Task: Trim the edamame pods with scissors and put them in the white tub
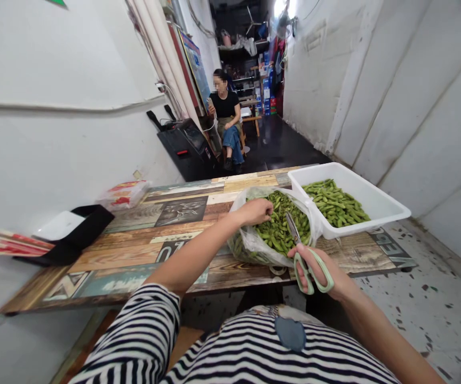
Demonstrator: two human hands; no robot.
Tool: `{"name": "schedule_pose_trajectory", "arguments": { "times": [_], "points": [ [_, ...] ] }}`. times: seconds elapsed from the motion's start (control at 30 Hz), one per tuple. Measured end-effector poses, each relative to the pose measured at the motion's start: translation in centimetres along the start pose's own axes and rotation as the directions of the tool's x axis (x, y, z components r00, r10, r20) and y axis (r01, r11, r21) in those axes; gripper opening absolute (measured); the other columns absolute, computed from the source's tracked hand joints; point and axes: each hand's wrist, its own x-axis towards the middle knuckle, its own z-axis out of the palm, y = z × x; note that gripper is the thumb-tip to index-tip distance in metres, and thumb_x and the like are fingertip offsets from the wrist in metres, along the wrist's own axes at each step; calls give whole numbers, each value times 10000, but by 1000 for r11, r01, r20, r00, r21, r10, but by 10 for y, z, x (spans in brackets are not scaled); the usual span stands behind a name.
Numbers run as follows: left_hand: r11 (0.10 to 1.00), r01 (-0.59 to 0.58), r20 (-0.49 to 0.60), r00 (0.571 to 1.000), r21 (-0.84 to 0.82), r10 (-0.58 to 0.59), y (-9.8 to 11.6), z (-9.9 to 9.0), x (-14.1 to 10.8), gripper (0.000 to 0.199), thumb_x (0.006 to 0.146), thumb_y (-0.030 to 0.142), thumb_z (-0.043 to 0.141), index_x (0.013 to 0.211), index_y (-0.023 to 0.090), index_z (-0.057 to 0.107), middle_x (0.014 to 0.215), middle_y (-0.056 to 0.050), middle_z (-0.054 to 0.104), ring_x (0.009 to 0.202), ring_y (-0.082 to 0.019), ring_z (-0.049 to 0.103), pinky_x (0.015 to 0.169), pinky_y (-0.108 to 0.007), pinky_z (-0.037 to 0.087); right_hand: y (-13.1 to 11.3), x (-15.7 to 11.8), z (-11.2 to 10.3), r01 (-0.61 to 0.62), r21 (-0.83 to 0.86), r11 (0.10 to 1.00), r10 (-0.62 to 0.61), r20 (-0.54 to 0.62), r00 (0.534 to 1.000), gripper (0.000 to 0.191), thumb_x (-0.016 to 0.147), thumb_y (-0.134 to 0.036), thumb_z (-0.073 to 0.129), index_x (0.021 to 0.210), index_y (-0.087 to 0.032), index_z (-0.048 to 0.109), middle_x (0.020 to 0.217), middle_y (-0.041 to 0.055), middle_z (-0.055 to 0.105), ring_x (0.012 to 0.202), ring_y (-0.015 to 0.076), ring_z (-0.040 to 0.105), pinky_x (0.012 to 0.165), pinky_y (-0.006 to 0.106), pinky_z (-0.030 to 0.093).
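Note:
A clear plastic bag [244, 242] full of green soybean pods [280, 237] stands with its mouth wide on the table in front of me. My left hand [257, 211] reaches over the bag's left side, fingers curled and pinched together at the pods; what they grip, if anything, is too small to make out. In my right hand [314, 269] is a pair of scissors [294, 229] with pale green handles, its blades pointing up over the pods at the bag's right side. Right behind the bag, a white plastic tub [386, 210] holds more pods [336, 205].
The plank-patterned table [134, 242] carries a black holder [90, 226] with chopsticks [18, 244] at the left, and a red-printed plastic packet [124, 194] by the wall. Beyond it stand a black machine [188, 146] and a seated person [228, 112] holding a phone. A white wall [426, 106] runs along the right.

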Motion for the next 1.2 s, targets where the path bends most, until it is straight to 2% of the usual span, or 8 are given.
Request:
{"name": "schedule_pose_trajectory", "arguments": {
  "times": [0.1, 0.17, 0.27, 0.57, 0.7, 0.87, 1.03, 1.2],
  "points": [
    [935, 84, -66, 991, -344, -114, 5, -2, -3, 183, 693, 274, 646, 807, 132, 654, 791, -46, 671, 714, -134, 578, 665, -229, 417, 0, 3, 2, -10, -81, 997, 7, -38, 999, 424, 786, -611, 511, 877, -196, 500, 485, -79, 460, 340, 84, 443, 322, 201, 384],
    [831, 144, -13, 984, -538, -179, 15, -4, -7, 206, 670, 276, 667, 800, 117, 650, 748, -36, 663, 664, -112, 561, 634, -217, 414, 1, 5, 2, 5, -133, 991, -12, -52, 999, 424, 783, -615, 508, 850, -197, 495, 485, -75, 467, 337, 85, 450, 319, 199, 385],
    [701, 210, 56, 970, -682, -236, 29, -7, -13, 200, 643, 256, 684, 779, 113, 651, 672, -12, 637, 586, -82, 514, 561, -199, 381, 1, 6, 1, 24, -172, 985, -32, -44, 999, 432, 783, -630, 494, 795, -198, 478, 478, -73, 465, 334, 88, 458, 319, 200, 388],
    [523, 304, 174, 943, -796, -283, 42, -7, -18, 229, 645, 331, 684, 682, 110, 635, 595, -8, 614, 410, -37, 355, 405, -198, 252, -1, 5, 0, 81, -230, 970, -89, -24, 996, 467, 782, -661, 460, 736, -197, 458, 475, -65, 486, 348, 93, 483, 350, 205, 400],
    [514, 312, 179, 939, -799, -292, 45, -6, -20, 226, 647, 334, 688, 664, 115, 636, 579, 2, 602, 410, -39, 350, 398, -202, 241, -1, 5, 1, 111, -265, 958, -121, -25, 992, 463, 791, -652, 450, 725, -194, 474, 425, -71, 466, 308, 95, 464, 320, 202, 373],
    [495, 337, 183, 925, -801, -334, 42, -3, -17, 204, 609, 296, 727, 700, 127, 658, 500, 50, 496, 423, -35, 335, 393, -193, 225, 1, 9, 0, 71, -278, 958, -105, -107, 989, 420, 768, -618, 512, 750, -199, 504, 390, -89, 432, 261, 96, 411, 270, 214, 352],
    [230, 314, 255, 934, -921, -251, 36, 0, -11, 103, 666, 171, 654, 649, 108, 575, 533, 25, 508, 409, -16, 346, 363, -170, 153, -6, 2, 3, 64, -147, 987, -73, -55, 996, 461, 779, -636, 488, 883, -188, 514, 454, -85, 460, 327, 102, 459, 336, 222, 388],
    [101, 237, 204, 942, -966, -266, 39, 0, -9, 98, 715, 125, 621, 662, 87, 548, 695, -60, 627, 480, -21, 478, 354, -133, 195, -13, -7, 7, 114, -138, 984, -108, 50, 993, 508, 813, -655, 422, 951, -173, 502, 511, -58, 532, 418, 122, 543, 433, 229, 394]
  ]
}}
